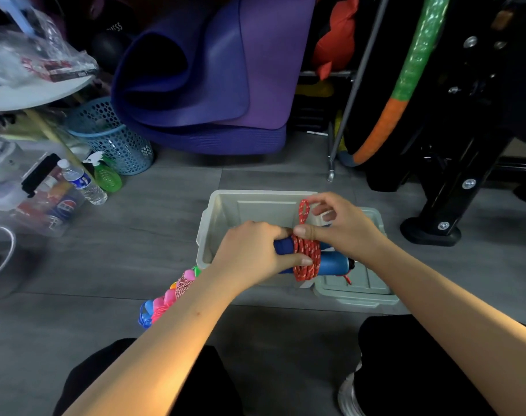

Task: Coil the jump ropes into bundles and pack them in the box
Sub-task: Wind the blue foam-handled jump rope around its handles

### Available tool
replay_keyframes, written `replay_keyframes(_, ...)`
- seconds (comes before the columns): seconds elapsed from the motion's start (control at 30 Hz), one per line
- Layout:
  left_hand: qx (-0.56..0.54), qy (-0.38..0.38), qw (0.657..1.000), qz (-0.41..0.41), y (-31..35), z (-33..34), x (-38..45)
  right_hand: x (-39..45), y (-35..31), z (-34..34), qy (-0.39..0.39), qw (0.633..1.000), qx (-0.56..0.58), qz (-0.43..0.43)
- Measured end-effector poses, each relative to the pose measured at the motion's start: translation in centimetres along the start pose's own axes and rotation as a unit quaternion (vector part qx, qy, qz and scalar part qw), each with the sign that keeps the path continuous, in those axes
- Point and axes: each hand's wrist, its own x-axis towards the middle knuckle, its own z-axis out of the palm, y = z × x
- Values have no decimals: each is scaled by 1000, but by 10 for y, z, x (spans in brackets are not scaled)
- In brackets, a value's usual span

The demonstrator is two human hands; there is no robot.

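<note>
While my left hand point(252, 253) clamps the blue handles point(330, 262) over the box point(219, 211), my right hand point(339, 226) pinches the red rope point(306, 256) loop; slackening could unravel the wraps.

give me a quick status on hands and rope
Left hand gripping blue handles. Right hand pinching red rope loop. Box open, clear.

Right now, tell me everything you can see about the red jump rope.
The red jump rope is a woven cord flecked with white, wound in several turns around its two blue handles. The left hand grips the handles; the right hand pinches a loose loop standing above the bundle, over the grey box.
</note>
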Motion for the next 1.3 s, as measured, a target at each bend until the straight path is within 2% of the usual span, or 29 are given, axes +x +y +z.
replay_keyframes(0.1,65,45,997,-6,2,0,-1,-1,0,-1,-83,993,47,69)
replay_keyframes(0.17,56,51,997,-13,3,0,-1,-1,-2,-4,-112,989,50,81)
replay_keyframes(0.33,11,55,998,-41,1,3,1,-1,-4,-4,-75,992,74,73)
replay_keyframes(0.4,-12,33,998,-54,-1,6,3,-2,-5,-2,-52,995,68,57)
replay_keyframes(0.47,-91,-13,994,-65,-7,5,6,-3,-6,-3,-25,998,47,29)
replay_keyframes(0.5,-157,-41,984,-71,-10,2,7,-3,-7,-4,-11,1000,26,11)
replay_keyframes(0.57,-309,-74,944,-91,-15,-7,10,-3,-10,-7,2,999,-23,-29)
replay_keyframes(0.67,-447,-56,884,-124,-19,-15,12,-4,-11,-7,-7,997,-35,-66)
replay_keyframes(0.83,-498,-66,859,-98,-12,-8,12,-5,-8,0,-38,984,-110,-136)
replay_keyframes(1.0,-538,-53,839,-62,-18,-8,15,-7,-10,-3,-38,987,-70,-143)
replay_keyframes(1.13,-535,-31,839,-89,-23,-5,18,-9,-12,-8,-8,989,-31,-143)
replay_keyframes(1.3,-568,-165,802,-83,-29,-5,16,-19,-13,-8,13,979,-18,-204)
